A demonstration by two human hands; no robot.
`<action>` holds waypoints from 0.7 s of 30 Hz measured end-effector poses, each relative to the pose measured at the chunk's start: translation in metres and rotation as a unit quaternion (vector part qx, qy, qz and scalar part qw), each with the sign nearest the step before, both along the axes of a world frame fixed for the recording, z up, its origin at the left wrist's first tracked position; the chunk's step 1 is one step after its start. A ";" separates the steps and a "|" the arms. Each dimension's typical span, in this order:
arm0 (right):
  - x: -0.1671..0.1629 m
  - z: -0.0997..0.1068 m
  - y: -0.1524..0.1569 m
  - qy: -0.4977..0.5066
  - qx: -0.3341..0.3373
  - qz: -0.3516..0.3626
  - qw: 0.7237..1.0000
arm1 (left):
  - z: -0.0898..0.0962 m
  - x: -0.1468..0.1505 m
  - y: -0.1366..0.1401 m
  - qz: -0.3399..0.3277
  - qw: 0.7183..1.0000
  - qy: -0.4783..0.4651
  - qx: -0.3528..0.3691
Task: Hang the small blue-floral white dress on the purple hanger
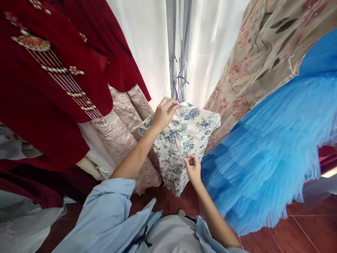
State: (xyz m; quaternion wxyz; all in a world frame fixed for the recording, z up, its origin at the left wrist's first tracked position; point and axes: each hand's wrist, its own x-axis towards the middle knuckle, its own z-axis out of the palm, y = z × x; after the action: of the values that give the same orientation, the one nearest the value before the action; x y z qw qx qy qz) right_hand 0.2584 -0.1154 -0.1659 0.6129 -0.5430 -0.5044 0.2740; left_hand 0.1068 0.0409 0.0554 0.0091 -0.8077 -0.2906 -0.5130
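A white dress with blue flowers (pixel 201 123) hangs in front of me from a purple hanger (pixel 175 90), and a straight seam or zip line runs down its middle. At the top of that line, by the neckline, the fingers of my left hand (pixel 165 111) pinch the dress's edge. Lower down, my right hand (pixel 193 169) is closed in a pinch against the same line. Whether its fingertips hold cloth or a small zip pull is too small to tell.
A dark red beaded jacket (pixel 60 70) and pink textured garments (pixel 123 140) hang at left. At right are a beige floral dress (pixel 237 77) and a blue tulle dress (pixel 263 151). White curtains (pixel 142 35) and a grey metal post (pixel 171 31) stand behind. Clear plastic (pixel 23 225) lies lower left.
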 end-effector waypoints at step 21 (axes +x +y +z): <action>-0.015 0.177 0.124 0.028 0.145 0.142 0.979 | 0.006 0.004 0.002 0.021 0.990 0.139 -0.001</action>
State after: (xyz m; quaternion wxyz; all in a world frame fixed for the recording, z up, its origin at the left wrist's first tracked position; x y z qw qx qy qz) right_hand 0.2432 0.0086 0.0112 0.6535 -0.3633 -0.5938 0.2973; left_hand 0.1105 0.0427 0.0613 0.0596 -0.8647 -0.3043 -0.3951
